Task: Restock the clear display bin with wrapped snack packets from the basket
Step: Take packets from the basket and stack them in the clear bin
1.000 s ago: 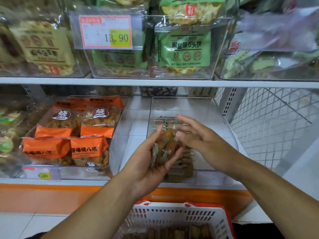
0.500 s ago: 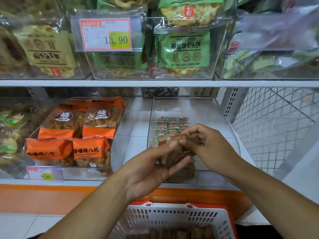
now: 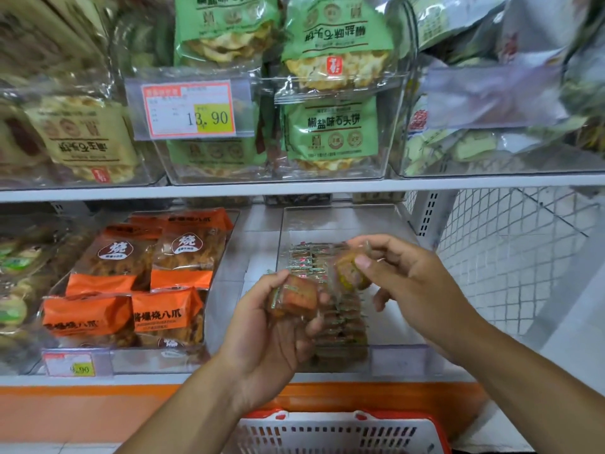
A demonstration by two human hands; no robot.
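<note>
The left hand (image 3: 271,335) is gripping a small stack of brown snack packets (image 3: 293,296) in front of the clear bin (image 3: 397,357). At its two o'clock, the right hand (image 3: 402,283) is pinching one packet (image 3: 350,268) over the bin's row of packets (image 3: 340,319). The basket (image 3: 334,432) is sitting at six o'clock.

Two bare forearms reach up from the bottom edge, one on each side. No sleeves, gloves, watch or bracelets are visible. The left hand (image 3: 262,329) and right hand (image 3: 409,290) have short, unpainted fingernails.
</note>
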